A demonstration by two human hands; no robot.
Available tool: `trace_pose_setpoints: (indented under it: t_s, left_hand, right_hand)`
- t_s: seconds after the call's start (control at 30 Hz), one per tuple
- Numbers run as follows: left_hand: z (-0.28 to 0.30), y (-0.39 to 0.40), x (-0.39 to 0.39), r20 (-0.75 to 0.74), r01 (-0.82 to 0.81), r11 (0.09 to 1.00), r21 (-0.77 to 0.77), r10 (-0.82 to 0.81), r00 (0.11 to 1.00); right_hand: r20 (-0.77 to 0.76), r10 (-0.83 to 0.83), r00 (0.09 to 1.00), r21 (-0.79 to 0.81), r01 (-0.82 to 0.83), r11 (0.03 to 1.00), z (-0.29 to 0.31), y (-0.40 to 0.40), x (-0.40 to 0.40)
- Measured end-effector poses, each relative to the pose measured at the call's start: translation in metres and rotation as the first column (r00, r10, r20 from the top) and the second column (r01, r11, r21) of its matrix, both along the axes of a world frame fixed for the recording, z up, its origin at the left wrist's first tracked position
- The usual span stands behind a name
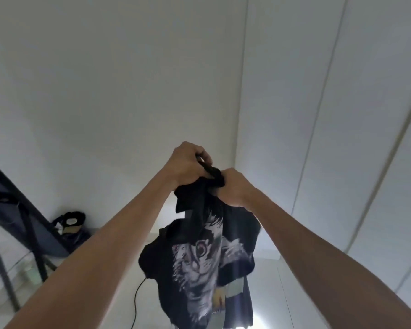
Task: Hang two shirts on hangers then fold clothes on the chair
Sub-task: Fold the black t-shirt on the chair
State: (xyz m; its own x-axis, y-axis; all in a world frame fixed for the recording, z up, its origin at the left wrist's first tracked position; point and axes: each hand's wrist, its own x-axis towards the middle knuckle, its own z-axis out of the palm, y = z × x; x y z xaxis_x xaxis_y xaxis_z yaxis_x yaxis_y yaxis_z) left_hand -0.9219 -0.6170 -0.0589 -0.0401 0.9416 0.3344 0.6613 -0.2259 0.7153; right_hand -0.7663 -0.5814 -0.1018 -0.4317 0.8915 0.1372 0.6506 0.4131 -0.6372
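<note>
A black shirt [197,252] with a white cat print hangs bunched in front of me, held up high at its top. My left hand [185,163] grips the top of the fabric, and a thin dark piece, maybe part of a hanger, shows between its fingers. My right hand [231,186] is closed on the bunched collar just to the right, touching the left hand. Behind the black shirt, low down, hangs another dark garment [239,302] with a pale patch. No chair is in view.
White wall panels [318,115] fill the right side and a white wall the middle. A dark slanted frame [22,210] stands at the left with a black bag [69,220] behind it. A thin black cable [138,295] hangs below the shirt.
</note>
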Motion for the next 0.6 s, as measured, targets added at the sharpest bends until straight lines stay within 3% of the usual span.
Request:
trace_pose_setpoints:
  t_s: [0.07, 0.2, 0.37, 0.5, 0.53, 0.6]
  left_hand:
    - [-0.01, -0.005, -0.009, 0.016, -0.012, 0.999, -0.042, 0.013, 1.0]
    - [-0.061, -0.021, -0.031, 0.194, 0.224, 0.939, -0.262, -0.176, 0.965]
    - [-0.1, -0.026, -0.022, 0.492, 0.197, 0.974, -0.112, -0.118, 0.863]
    - [-0.089, -0.026, -0.016, 0.786, 0.145, 0.988, -0.045, -0.055, 0.616]
    - [-0.082, -0.027, -0.015, 0.819, 0.132, 0.99, -0.044, -0.039, 0.572]
    - [-0.067, -0.028, -0.015, 0.812, 0.156, 0.987, -0.027, -0.07, 0.58]
  right_hand:
    - [-0.158, -0.11, 0.981, -0.02, 0.108, 0.994, -0.003, 0.0, 0.005]
    - [-0.395, -0.191, 0.899, -0.126, 0.153, 0.98, 0.003, -0.004, 0.007]
    - [-0.45, -0.154, 0.879, -0.183, 0.078, 0.98, 0.017, -0.011, -0.003]
    - [-0.534, -0.222, 0.816, -0.285, 0.073, 0.956, 0.02, -0.011, 0.004]
    - [-0.533, -0.224, 0.816, -0.316, 0.053, 0.947, 0.019, -0.011, 0.006]
    - [-0.519, -0.218, 0.826, -0.355, 0.024, 0.935, 0.015, -0.01, 0.008]
